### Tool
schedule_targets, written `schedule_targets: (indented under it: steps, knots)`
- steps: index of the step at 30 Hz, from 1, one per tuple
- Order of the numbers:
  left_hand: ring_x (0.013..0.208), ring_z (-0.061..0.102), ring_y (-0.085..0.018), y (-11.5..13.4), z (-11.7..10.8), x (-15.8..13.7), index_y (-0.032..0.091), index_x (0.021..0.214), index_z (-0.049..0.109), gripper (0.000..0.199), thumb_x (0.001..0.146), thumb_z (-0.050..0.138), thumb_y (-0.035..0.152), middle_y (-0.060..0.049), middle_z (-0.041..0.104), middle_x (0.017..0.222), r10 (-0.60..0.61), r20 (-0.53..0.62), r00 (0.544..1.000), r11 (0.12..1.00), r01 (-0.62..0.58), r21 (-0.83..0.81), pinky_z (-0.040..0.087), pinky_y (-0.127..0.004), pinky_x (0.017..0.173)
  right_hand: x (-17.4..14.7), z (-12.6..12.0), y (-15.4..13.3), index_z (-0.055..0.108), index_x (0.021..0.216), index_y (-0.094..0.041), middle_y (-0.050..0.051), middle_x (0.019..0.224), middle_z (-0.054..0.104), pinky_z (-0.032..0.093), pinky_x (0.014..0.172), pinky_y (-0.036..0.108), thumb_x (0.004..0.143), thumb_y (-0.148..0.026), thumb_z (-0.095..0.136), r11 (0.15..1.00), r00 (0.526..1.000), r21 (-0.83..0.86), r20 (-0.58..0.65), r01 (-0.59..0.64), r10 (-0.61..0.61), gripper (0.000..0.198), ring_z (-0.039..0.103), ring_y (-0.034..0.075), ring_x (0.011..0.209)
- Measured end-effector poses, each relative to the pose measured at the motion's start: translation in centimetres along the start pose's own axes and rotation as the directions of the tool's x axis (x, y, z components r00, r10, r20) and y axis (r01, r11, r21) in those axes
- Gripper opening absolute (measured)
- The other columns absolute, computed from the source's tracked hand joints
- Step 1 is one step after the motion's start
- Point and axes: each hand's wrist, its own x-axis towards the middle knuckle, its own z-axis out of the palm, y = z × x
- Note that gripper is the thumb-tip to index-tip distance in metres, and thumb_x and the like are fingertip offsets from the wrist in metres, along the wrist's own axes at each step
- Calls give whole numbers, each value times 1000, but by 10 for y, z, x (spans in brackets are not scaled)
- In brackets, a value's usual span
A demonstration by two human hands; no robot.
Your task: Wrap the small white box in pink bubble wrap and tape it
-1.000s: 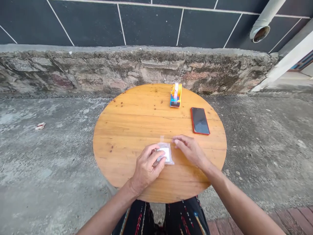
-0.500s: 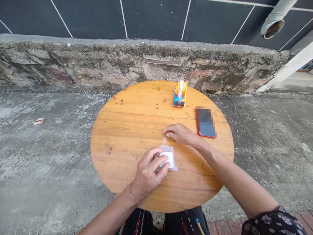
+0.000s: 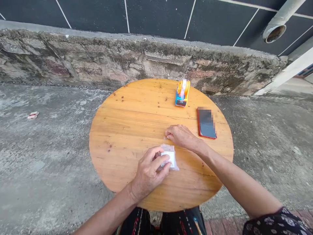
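Note:
My left hand (image 3: 149, 169) pins a small clear plastic packet (image 3: 171, 157) with a white piece inside flat on the round wooden table (image 3: 117, 130), thumb and fingers on its left side. Just beyond the packet, my right hand (image 3: 181, 135) has its fingers curled down together. Its fingertips rest on a short clear tape strip (image 3: 166, 138) that sticks out from the packet's far edge. The strip is mostly hidden under those fingertips.
An orange and blue tape dispenser (image 3: 182, 93) stands at the table's far edge. A red-cased phone (image 3: 206, 123) lies face up to the right of my right hand. A rough stone kerb (image 3: 97, 62) and dark tiled wall run behind, with concrete ground around.
My right hand moved from the packet's right side up and left to the tape strip, then settled close to the packet's top. My left hand stayed on the packet.

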Motion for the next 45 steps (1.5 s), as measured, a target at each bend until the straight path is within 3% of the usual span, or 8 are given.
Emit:
schedule_targets:
  steps: [5,8,17,24,28,39,45]
  knots:
    - [75,55,-12,0,0,0,19,97,63,19,80,63,12,-7,56,104,7,-10,1000,1000,-7,3,51,-27,69,-1,1,-8,64,79,-19,6,84,71,28,58,27,81,-13,47,994,999,-105,32,-16,20,18,61,19,74]
    - [74,55,-12,0,0,0,19,96,63,17,80,63,12,-7,57,103,6,-14,1000,1000,-6,15,51,-27,70,-2,3,-9,63,81,-16,9,86,70,29,63,28,84,-13,45,988,999,-154,20,31,-28,18,60,19,73]
    - [77,56,-12,-1,0,-1,19,94,64,16,80,63,13,-7,57,105,-3,-10,1000,1000,3,0,51,-28,72,-5,4,12,61,79,-18,2,78,65,30,60,23,83,-14,49,986,986,106,-122,128,-115,13,55,13,67]
    - [75,56,-11,0,0,0,18,95,64,17,79,64,12,-7,57,104,-6,-11,1000,1000,6,-2,51,-27,70,7,-3,15,69,92,-20,3,96,66,35,69,23,83,-6,51,935,942,111,-52,336,-332,25,59,15,84]
    - [76,56,-12,-1,0,0,19,95,64,16,80,63,13,-7,56,105,-14,-7,1000,1000,14,-1,51,-27,70,10,0,13,69,92,-19,4,97,66,34,67,22,84,-4,50,912,913,44,-50,408,-406,26,58,14,86]
    - [78,57,-12,-1,0,-1,20,97,63,16,81,62,15,-7,56,105,-25,11,1000,1000,25,-6,51,-28,71,16,-6,6,62,80,-14,6,82,60,27,57,25,88,-5,43,851,869,-177,76,494,-489,23,49,13,68]
    - [76,56,-12,-2,0,0,19,96,63,16,81,62,15,-7,57,105,-15,3,1000,1000,15,-13,52,-27,71,16,-10,2,62,82,-12,10,85,62,33,62,27,89,-11,42,867,886,-183,122,463,-448,21,51,16,71]
